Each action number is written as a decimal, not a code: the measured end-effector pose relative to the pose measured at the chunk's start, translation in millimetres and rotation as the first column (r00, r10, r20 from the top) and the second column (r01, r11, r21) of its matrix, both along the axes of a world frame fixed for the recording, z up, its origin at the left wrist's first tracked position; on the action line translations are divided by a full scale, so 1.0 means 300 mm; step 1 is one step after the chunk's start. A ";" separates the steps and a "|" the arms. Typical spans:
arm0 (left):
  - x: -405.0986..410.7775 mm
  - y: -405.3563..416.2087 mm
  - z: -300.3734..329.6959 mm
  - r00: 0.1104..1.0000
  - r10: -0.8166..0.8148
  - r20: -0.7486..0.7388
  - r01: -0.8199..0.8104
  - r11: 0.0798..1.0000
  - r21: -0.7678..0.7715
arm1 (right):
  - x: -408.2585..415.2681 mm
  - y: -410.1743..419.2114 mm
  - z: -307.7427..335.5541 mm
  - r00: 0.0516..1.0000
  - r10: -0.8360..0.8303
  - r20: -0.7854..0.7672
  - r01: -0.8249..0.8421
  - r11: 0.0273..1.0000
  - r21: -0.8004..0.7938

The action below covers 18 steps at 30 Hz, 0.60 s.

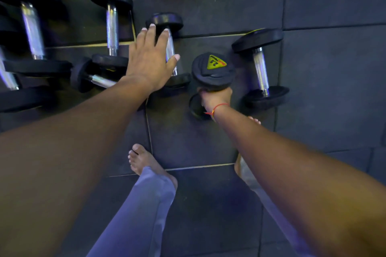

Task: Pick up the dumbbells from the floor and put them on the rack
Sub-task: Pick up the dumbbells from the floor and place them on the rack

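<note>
Several black dumbbells with chrome handles lie on the dark rubber floor. My right hand grips the handle of a small dumbbell whose end cap carries a yellow 2.5 label, and holds it upright above the floor. My left hand is spread with straight fingers over the chrome handle of another small dumbbell that lies on the floor. No rack is in view.
One dumbbell lies to the right of my right hand. Others lie at the left: a mid-sized one, a small one under my left forearm, and large ones at the edge. My bare feet stand below.
</note>
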<state>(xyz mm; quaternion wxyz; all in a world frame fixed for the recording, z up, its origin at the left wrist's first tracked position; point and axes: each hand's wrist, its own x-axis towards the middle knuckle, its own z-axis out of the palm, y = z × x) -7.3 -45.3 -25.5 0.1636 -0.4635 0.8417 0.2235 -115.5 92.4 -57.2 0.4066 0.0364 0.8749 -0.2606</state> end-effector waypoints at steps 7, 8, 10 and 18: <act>-0.034 -0.029 0.046 0.997 0.072 -0.016 -0.072 0.997 -0.014 | -0.099 -0.072 0.139 0.995 -0.038 -0.090 -0.003 0.908 -0.420; -0.033 -0.028 0.046 0.997 0.070 -0.016 -0.070 0.998 -0.009 | -0.104 -0.079 0.148 0.996 -0.061 -0.068 0.022 0.883 -0.468; -0.028 -0.028 0.040 0.998 0.060 -0.010 -0.060 0.998 -0.003 | -0.117 -0.094 0.152 0.997 -0.065 -0.050 0.029 0.849 -0.527; -0.043 -0.025 -0.035 0.974 0.228 0.015 -0.228 0.970 0.088 | -0.119 -0.101 0.110 0.988 0.084 -0.132 -0.141 0.846 -0.514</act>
